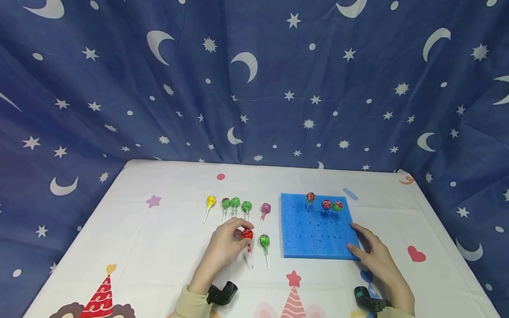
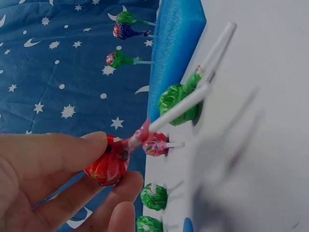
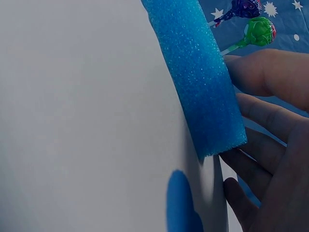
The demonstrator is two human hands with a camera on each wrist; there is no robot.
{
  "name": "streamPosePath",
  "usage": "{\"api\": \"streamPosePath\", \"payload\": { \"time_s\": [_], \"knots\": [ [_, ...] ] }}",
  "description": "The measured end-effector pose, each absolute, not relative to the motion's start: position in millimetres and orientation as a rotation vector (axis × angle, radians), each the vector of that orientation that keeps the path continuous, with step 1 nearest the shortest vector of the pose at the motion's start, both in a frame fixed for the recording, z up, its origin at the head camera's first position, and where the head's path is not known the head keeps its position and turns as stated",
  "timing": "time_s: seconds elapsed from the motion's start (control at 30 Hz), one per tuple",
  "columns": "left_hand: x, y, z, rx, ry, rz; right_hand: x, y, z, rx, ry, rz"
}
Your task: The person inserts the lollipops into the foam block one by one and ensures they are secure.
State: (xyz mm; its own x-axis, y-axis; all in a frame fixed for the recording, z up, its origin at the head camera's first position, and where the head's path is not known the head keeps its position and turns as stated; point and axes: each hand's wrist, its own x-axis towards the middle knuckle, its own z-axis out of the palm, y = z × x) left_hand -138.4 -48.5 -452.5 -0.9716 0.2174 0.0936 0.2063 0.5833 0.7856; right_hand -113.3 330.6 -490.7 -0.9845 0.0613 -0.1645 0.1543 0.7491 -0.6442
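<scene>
My left hand (image 1: 225, 244) pinches the red-wrapped head of a lollipop (image 2: 110, 162) between thumb and fingers; its white stick points away from the palm. Just right of it lies a green lollipop (image 1: 264, 241) on the table. On the right, my right hand (image 1: 377, 257) rests against the right edge of a blue foam block (image 1: 295, 240), thumb over the top edge and other fingers extended along the side. Three lollipops stand upright in the block's far part: a red-and-green one (image 1: 310, 197), a red-and-blue one (image 1: 326, 205) and a green one (image 1: 338, 206). Small holes dot its top.
Behind my left hand lie a yellow lollipop (image 1: 211, 202), several green lollipops (image 1: 235, 203) and a pink lollipop (image 1: 266, 208), loosely in a row. The white tablecloth (image 1: 150, 249) carries printed party figures. A dark blue curtain (image 1: 274, 75) with moons and stars hangs behind the table.
</scene>
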Motion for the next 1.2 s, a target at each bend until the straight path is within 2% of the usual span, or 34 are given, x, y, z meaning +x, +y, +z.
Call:
{"api": "streamPosePath", "payload": {
  "time_s": [0.6, 1.2],
  "knots": [
    [-142, -32, -436, 0.397, 2.805, 1.523, -114, 330, -491, 0.191, 2.813, -1.052],
    [-169, 0, -428, 0.482, 2.68, 1.611, -112, 330, -491, 0.164, 2.822, -1.079]
  ]
}}
